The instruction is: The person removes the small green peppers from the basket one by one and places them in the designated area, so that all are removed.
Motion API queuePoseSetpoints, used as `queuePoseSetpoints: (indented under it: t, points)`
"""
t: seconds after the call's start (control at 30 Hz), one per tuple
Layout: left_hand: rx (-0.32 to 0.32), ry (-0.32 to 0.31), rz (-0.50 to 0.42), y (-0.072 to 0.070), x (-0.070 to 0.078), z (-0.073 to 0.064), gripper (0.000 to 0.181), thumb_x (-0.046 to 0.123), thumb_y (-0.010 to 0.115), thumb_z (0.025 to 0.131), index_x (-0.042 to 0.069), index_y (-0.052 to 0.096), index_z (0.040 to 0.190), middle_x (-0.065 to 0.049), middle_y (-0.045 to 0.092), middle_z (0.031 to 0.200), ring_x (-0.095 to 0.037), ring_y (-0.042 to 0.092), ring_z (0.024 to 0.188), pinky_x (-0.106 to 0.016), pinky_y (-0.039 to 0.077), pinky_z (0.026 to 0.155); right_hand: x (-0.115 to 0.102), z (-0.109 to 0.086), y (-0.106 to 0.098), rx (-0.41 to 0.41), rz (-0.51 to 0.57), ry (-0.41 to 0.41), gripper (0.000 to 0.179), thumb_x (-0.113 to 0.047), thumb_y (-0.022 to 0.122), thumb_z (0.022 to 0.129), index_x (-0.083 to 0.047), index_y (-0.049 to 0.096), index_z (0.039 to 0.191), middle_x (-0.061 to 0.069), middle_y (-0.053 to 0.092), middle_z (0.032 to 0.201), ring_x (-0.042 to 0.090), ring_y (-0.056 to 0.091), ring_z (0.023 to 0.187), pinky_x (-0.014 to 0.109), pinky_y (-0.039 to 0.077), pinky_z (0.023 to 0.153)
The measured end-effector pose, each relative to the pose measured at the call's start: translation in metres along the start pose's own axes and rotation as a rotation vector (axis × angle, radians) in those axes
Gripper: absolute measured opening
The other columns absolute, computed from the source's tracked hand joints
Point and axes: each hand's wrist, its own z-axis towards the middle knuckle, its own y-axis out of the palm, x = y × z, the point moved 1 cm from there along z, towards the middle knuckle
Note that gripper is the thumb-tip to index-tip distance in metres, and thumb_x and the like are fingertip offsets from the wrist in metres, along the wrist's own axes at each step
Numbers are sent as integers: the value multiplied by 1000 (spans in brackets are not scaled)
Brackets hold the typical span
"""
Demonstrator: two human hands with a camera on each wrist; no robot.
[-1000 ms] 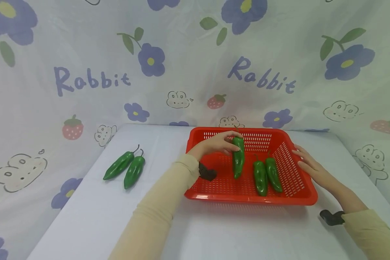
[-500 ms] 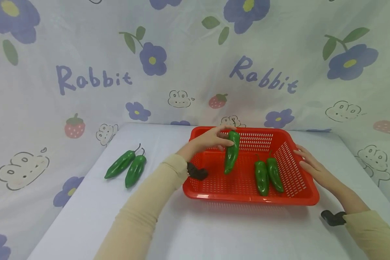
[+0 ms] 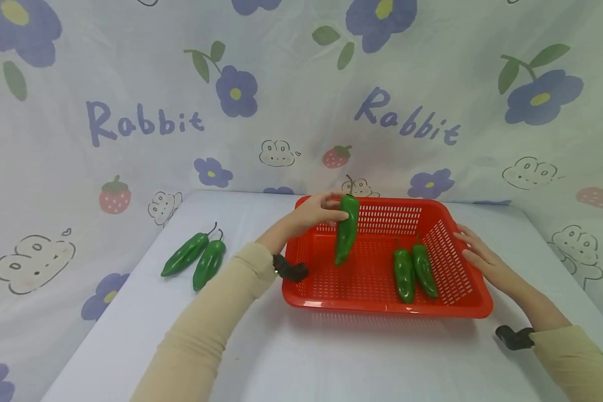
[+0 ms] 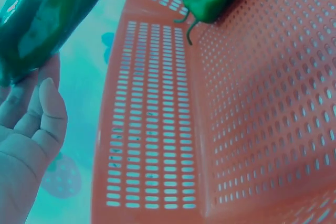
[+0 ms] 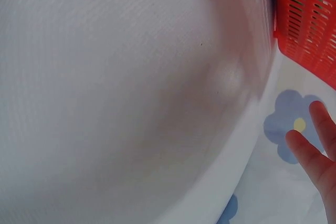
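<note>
My left hand (image 3: 309, 215) pinches a long green pepper (image 3: 348, 229) near its stem end, so it hangs tip down over the left half of a red plastic basket (image 3: 387, 307). The left wrist view shows that pepper (image 4: 44, 22) large at the upper left, above my fingers (image 4: 52, 100). Two more green peppers, one (image 3: 404, 276) beside the other (image 3: 424, 271), lie in the basket's right part. My right hand (image 3: 487, 262) rests at the basket's right rim with fingers extended; the right wrist view catches two straight fingers (image 5: 310, 158).
Left of the basket, two green peppers, one (image 3: 186, 255) touching the other (image 3: 209, 265), lie on the white tablecloth (image 3: 130, 335). A white curtain (image 3: 291, 72) printed with flowers and rabbits stands behind the table. Slotted basket walls (image 4: 149, 124) rise around the peppers inside.
My left hand has moved left and slightly up with the pepper, away from the two peppers in the basket. My right hand has stayed at the rim.
</note>
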Motion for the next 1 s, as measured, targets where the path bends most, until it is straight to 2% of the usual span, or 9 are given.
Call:
queuePoseSetpoints:
  t: [0.1,0.27,0.37,0.47,0.73,0.83,1.0]
  points:
    - [12,18,-9,-4,2,-5,51,8,59,87,6,38,133,-18,57,121,-17,62,88,-51,43,92,0,0,1,0,-1,4,50,-16,36,97,-9,21,145,11,2,153,-21,12,120,72,26,87]
    - [36,62,-14,-13,5,-14,51,6,56,88,6,36,134,-21,55,122,-16,61,91,-37,50,85,1,0,1,-1,-3,19,51,-17,36,97,-8,21,145,13,2,153,-21,10,120,74,24,86]
    - [61,91,-23,-19,5,-19,50,4,55,88,6,37,134,-22,55,120,-15,60,89,-32,51,80,1,0,1,-3,-4,31,51,-18,36,97,-8,20,145,14,1,153,-19,9,122,74,24,86]
    - [94,113,-17,-25,5,-25,50,6,55,88,6,37,134,-21,55,121,-15,60,89,-30,50,78,1,0,1,-2,-7,40,51,-19,36,97,-8,21,145,12,0,153,-17,8,125,75,24,86]
    - [176,152,-35,-35,-2,-40,50,7,52,89,6,35,136,-21,52,126,-14,58,97,-32,47,86,2,-1,1,1,-4,25,51,-18,36,97,-11,20,146,5,1,154,-17,9,124,72,25,87]
    - [208,169,-63,-37,-4,-47,49,7,51,89,6,35,136,-16,54,121,-13,58,94,-30,48,86,2,-1,1,2,-1,16,51,-17,36,97,-10,20,145,7,1,154,-19,10,123,72,26,87]
    - [296,185,-93,-45,-7,-59,47,6,51,89,4,37,134,-3,57,104,-10,56,82,-23,48,74,1,0,1,6,2,19,51,-17,36,97,-10,21,145,10,2,153,-17,10,124,73,25,86]
